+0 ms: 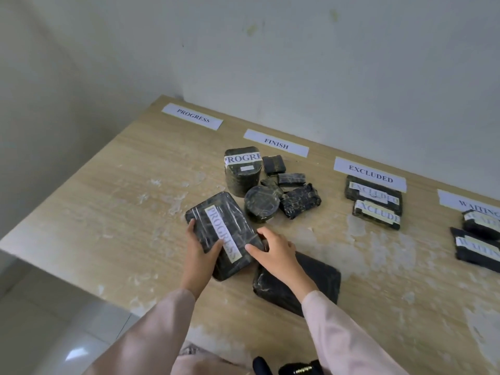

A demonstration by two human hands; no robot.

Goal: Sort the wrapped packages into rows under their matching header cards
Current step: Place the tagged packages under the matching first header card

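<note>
A flat black wrapped package labelled PROGRESS [216,217] lies tilted in the middle of the table. My left hand [201,253] grips its near left edge, thumb on top. My right hand [276,250] holds its near right corner. Along the far edge lie four header cards: PROGRESS [192,115], FINISH [276,143], EXCLUDED [370,173] and WAITING [470,203]. A tall package labelled PROGRESS [243,169] stands under the FINISH card, beside a round package [262,203] and several small black ones [300,200]. Two EXCLUDED packages [374,203] and two WAITING packages [479,239] lie under their cards.
Another flat black package [322,280] without a visible label lies under my right wrist. The wooden table [108,212] has worn, peeling patches. Its left edge drops to a tiled floor. A white wall runs behind the cards.
</note>
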